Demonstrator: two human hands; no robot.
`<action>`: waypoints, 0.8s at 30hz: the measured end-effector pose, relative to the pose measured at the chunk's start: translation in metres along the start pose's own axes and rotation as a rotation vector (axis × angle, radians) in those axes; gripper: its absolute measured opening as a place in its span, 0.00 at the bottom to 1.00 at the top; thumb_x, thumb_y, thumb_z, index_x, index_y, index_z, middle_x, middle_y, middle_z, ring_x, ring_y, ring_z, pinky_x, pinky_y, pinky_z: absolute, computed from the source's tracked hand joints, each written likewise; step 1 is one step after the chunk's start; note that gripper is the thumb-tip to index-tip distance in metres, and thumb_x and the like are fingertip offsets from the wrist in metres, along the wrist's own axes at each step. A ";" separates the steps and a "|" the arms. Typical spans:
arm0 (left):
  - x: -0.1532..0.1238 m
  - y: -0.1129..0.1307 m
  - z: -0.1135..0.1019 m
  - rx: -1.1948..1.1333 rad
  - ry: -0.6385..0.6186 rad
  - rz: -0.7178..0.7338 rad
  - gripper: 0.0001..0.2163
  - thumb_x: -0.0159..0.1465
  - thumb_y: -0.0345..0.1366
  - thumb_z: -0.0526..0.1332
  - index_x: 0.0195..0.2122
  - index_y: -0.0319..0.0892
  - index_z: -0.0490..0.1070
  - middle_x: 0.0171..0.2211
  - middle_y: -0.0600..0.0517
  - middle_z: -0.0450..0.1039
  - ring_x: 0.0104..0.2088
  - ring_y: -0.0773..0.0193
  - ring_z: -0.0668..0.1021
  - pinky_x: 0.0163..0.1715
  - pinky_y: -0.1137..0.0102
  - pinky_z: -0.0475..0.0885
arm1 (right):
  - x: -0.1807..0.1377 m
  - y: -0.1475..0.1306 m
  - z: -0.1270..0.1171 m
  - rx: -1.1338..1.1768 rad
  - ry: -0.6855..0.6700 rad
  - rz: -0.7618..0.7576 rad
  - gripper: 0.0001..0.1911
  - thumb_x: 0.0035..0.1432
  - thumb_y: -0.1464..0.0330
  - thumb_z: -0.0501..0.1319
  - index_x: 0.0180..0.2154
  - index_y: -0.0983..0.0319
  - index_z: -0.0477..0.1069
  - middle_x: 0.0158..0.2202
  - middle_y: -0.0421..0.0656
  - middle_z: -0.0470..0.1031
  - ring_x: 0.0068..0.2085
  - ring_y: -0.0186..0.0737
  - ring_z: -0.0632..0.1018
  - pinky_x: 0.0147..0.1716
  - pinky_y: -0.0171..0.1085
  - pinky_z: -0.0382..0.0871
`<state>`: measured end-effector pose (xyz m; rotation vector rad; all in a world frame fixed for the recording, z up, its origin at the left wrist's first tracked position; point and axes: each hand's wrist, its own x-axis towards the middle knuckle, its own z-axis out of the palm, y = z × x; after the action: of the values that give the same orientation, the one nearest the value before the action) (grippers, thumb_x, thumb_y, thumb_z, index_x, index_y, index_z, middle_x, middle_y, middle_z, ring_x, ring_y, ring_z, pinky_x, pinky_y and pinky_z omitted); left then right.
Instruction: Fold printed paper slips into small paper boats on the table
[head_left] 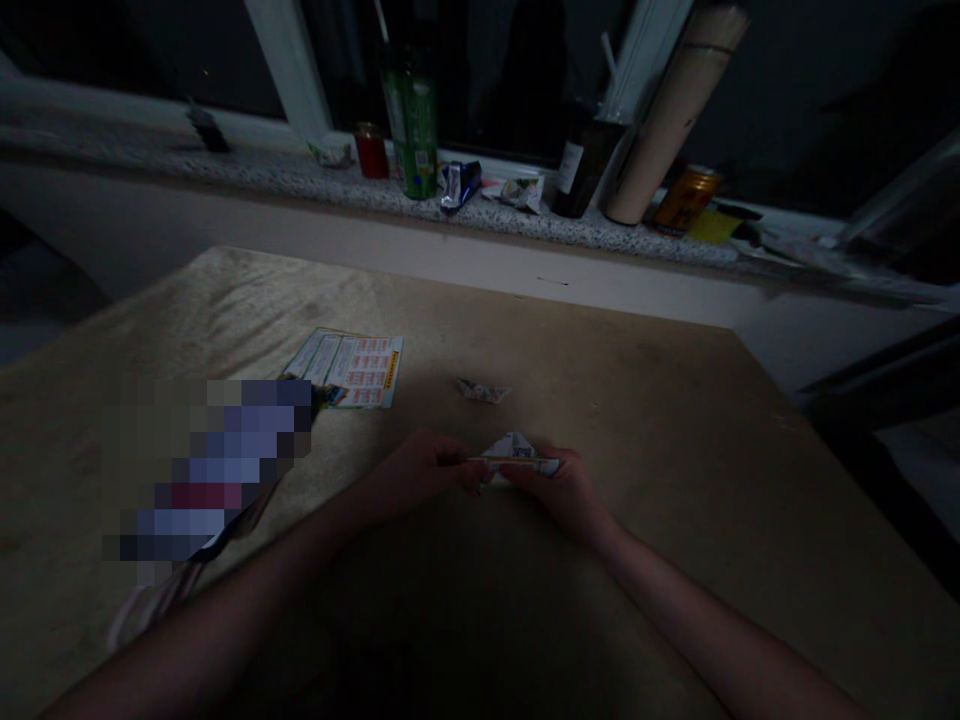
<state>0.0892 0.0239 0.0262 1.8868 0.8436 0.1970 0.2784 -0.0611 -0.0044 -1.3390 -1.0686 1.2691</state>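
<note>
Both of my hands meet over the middle of a tan table (675,450) in dim light. My left hand (420,470) and my right hand (559,490) each pinch one end of a small folded printed paper (514,455), which rises to a point between them. A smaller folded paper piece (484,390) lies on the table just beyond my hands. Farther left lies a flat printed leaflet (352,368) with orange and blue blocks.
A blurred-out patch (217,465) covers something on the table's left. Behind the table a stone window ledge (285,175) holds a green bottle (411,120), a red can (371,150), a dark bottle (585,165), a beige tube (675,110), an orange can (686,198) and wrappers.
</note>
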 end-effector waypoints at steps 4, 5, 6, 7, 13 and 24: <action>0.000 0.001 -0.002 0.014 -0.001 -0.007 0.16 0.60 0.46 0.56 0.28 0.38 0.76 0.20 0.56 0.69 0.22 0.69 0.69 0.21 0.76 0.58 | 0.000 0.002 0.001 -0.040 0.061 0.018 0.12 0.46 0.60 0.67 0.28 0.63 0.77 0.24 0.40 0.75 0.24 0.34 0.72 0.22 0.32 0.62; 0.001 0.000 -0.003 0.015 -0.007 -0.005 0.16 0.61 0.46 0.56 0.28 0.38 0.76 0.20 0.56 0.69 0.22 0.69 0.69 0.21 0.76 0.58 | 0.000 0.002 0.002 -0.049 0.072 0.022 0.12 0.45 0.60 0.67 0.27 0.63 0.77 0.24 0.40 0.75 0.23 0.34 0.71 0.22 0.32 0.62; 0.001 0.000 -0.003 0.017 -0.014 -0.001 0.17 0.61 0.46 0.56 0.29 0.39 0.76 0.21 0.56 0.70 0.22 0.69 0.69 0.21 0.76 0.58 | 0.000 0.003 0.002 -0.053 0.079 0.023 0.11 0.45 0.61 0.67 0.27 0.63 0.77 0.23 0.39 0.75 0.23 0.34 0.71 0.22 0.32 0.62; 0.001 0.000 -0.004 0.018 -0.021 0.005 0.16 0.61 0.46 0.56 0.29 0.39 0.76 0.21 0.56 0.70 0.22 0.69 0.69 0.22 0.76 0.58 | 0.000 0.003 0.002 -0.054 0.081 0.023 0.11 0.45 0.61 0.67 0.27 0.63 0.77 0.23 0.39 0.75 0.23 0.34 0.71 0.22 0.32 0.61; 0.003 -0.002 0.005 0.010 -0.038 0.038 0.17 0.61 0.47 0.55 0.30 0.38 0.75 0.22 0.57 0.67 0.23 0.68 0.68 0.22 0.76 0.58 | -0.001 0.003 0.001 -0.024 0.076 -0.011 0.08 0.47 0.63 0.66 0.27 0.62 0.77 0.22 0.37 0.74 0.22 0.32 0.69 0.22 0.31 0.61; 0.002 -0.004 0.014 0.019 0.016 0.062 0.19 0.62 0.47 0.53 0.29 0.37 0.74 0.19 0.58 0.62 0.21 0.70 0.64 0.21 0.76 0.55 | -0.002 0.002 0.006 -0.123 0.163 -0.028 0.09 0.45 0.62 0.66 0.26 0.62 0.77 0.22 0.39 0.75 0.21 0.33 0.70 0.20 0.31 0.63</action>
<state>0.0957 0.0161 0.0154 1.9328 0.8003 0.2431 0.2721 -0.0633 -0.0055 -1.4881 -1.0604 1.0676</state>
